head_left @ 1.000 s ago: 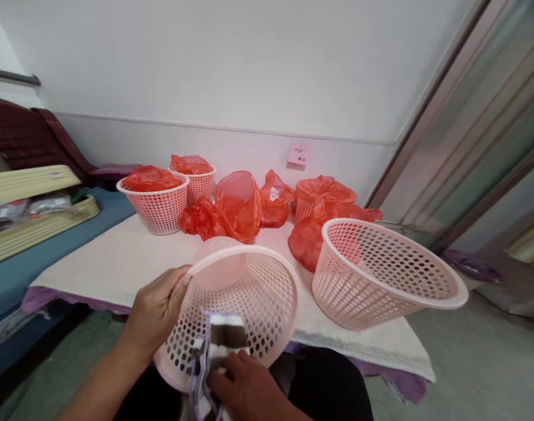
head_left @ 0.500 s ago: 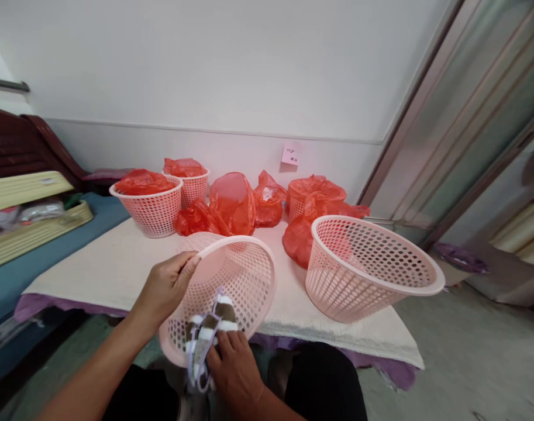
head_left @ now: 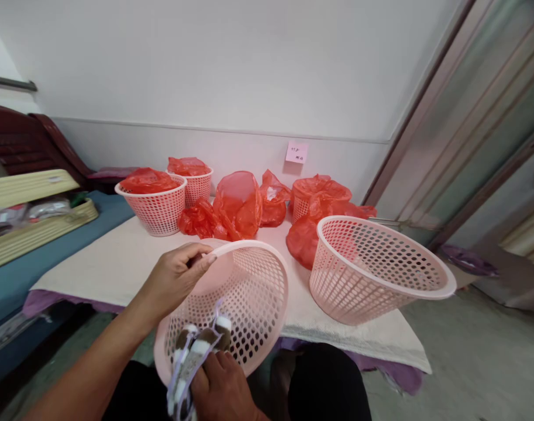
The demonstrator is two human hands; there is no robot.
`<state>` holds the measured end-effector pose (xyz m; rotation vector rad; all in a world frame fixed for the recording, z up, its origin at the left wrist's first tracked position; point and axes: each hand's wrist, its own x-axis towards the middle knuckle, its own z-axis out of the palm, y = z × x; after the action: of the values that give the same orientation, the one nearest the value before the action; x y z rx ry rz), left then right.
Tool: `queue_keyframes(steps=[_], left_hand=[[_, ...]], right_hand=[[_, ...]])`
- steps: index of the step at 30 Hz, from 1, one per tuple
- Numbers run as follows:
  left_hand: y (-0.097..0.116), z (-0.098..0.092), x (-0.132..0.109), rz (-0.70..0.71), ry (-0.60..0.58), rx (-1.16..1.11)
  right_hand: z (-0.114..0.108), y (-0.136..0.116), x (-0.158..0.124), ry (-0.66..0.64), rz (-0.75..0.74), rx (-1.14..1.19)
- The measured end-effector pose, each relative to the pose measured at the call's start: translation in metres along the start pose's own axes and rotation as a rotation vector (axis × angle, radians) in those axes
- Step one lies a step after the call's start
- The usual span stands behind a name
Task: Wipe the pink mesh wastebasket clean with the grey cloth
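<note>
Pinching the tilted basket (head_left: pixel 244 292) rim, left hand (head_left: pixel 174 278); right hand (head_left: pixel 220 386) presses striped cloth (head_left: pixel 196 351) inside.

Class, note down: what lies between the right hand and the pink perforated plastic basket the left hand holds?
A brown-and-white striped cloth with purple edging, under the right hand, against the pink perforated plastic basket; head view.

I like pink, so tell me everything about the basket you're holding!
The pink basket is round plastic, full of little holes, with a smooth rim. It is tipped up, its opening facing the person, near the table edge. The left hand pinches its top rim; the right hand presses a brown-and-white striped cloth against its lower inside.
</note>
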<state>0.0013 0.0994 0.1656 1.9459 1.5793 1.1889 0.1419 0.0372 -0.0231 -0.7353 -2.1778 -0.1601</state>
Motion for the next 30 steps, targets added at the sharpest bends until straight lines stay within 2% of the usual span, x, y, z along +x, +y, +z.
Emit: queue_keyframes(steps=[3, 5, 7, 10, 12, 15, 18, 21, 24, 27, 30], left_hand=[[0.002, 0.006, -0.009, 0.083, 0.031, 0.207], [-0.003, 0.012, -0.024, 0.058, 0.051, 0.269], [-0.009, 0.016, -0.042, -0.007, 0.091, 0.239], [-0.016, 0.017, -0.061, -0.094, 0.168, 0.143], [-0.018, 0.014, -0.064, -0.087, 0.182, 0.126], [-0.023, 0.009, -0.061, 0.001, 0.184, 0.167], [-0.028, 0.005, -0.056, 0.078, 0.141, 0.162], [-0.028, 0.003, -0.051, 0.094, 0.055, 0.111], [-0.020, 0.001, -0.044, 0.081, -0.046, 0.061], [-0.010, 0.002, -0.037, 0.073, -0.120, 0.031], [-0.002, 0.006, -0.033, 0.099, -0.193, 0.024]], right_hand=[[-0.023, -0.001, 0.021, -0.012, 0.099, 0.169], [-0.040, 0.000, 0.035, -0.037, 0.208, 0.304], [-0.051, 0.000, 0.044, -0.025, 0.281, 0.392], [-0.054, -0.002, 0.047, -0.036, 0.262, 0.504], [-0.050, -0.003, 0.043, -0.196, 0.222, 0.534], [-0.044, 0.006, 0.032, -0.550, 0.141, 0.373], [-0.037, 0.031, 0.021, -0.712, 0.132, 0.176], [-0.029, 0.065, 0.023, -0.757, 0.212, -0.019], [-0.015, 0.093, 0.039, -0.722, 0.304, -0.139], [0.006, 0.105, 0.058, -0.657, 0.397, -0.176], [0.030, 0.102, 0.071, -0.636, 0.462, -0.122]])
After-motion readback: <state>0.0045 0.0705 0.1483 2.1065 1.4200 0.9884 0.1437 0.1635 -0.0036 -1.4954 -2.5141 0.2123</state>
